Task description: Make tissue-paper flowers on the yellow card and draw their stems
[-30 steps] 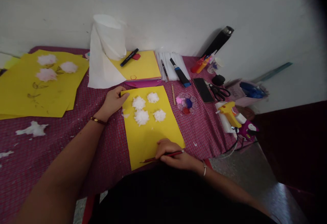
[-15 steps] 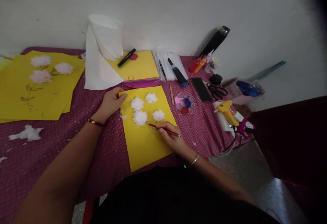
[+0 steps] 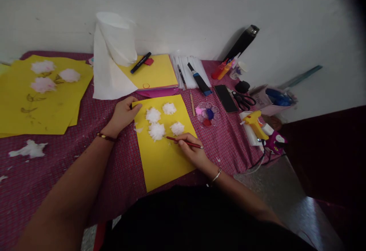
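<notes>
L hand (image 3: pixel 122 116): thumb on corner of yellow sheet (image 3: pixel 162 167), can't tell if grip's clamped. Sheet's on table (image 3: pixel 122 163) w/ four white tufts (image 3: pixel 156 131). R hand (image 3: pixel 193 152): grip clamped on red pencil (image 3: pixel 196 145), tip nr lower-L tuft. Paint palette (image 3: pixel 215 114) further R.

Capitals "PACE" on the pale pink box (image 3: pixel 265 108), lettering on the black marker (image 3: pixel 141 62) too small to read
</notes>
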